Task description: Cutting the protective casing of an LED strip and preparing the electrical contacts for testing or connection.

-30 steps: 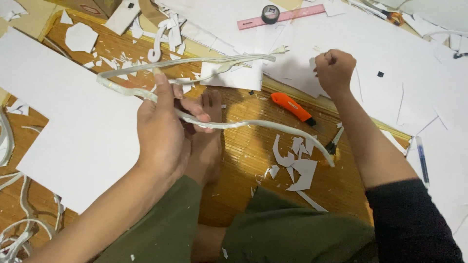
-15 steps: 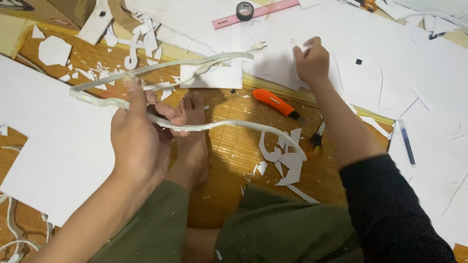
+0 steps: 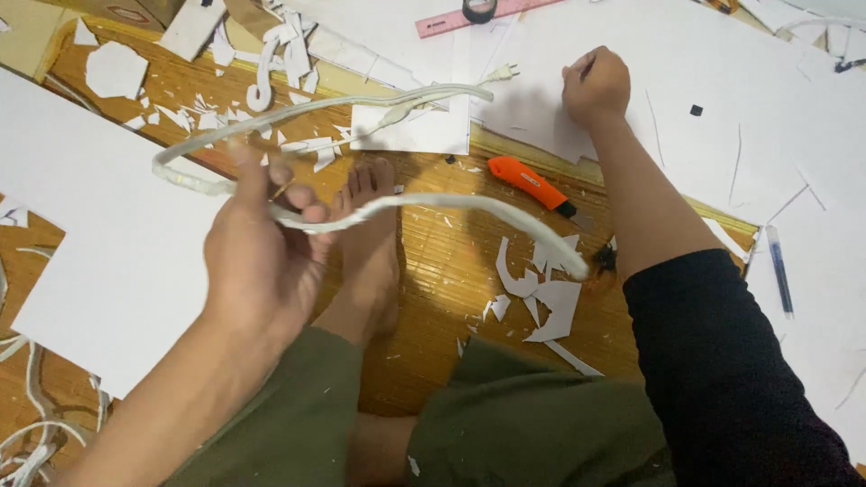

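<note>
Bare woven bamboo mat [image 3: 433,271] lies open between the bare foot [image 3: 370,243] and the pile of white paper scraps [image 3: 541,289]. An orange utility knife [image 3: 530,184] blocks the strip just beyond. The long looping white foam strip [image 3: 361,108] arches across the space above the mat.

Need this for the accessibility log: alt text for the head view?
The left hand holds a long curved white strip above a bamboo mat. The right hand presses on white sheets, an orange utility knife nearby.

One orange cutter [image 3: 530,183], one pink ruler [image 3: 487,15], one blue pen [image 3: 779,269], two hands [image 3: 262,261]
</note>
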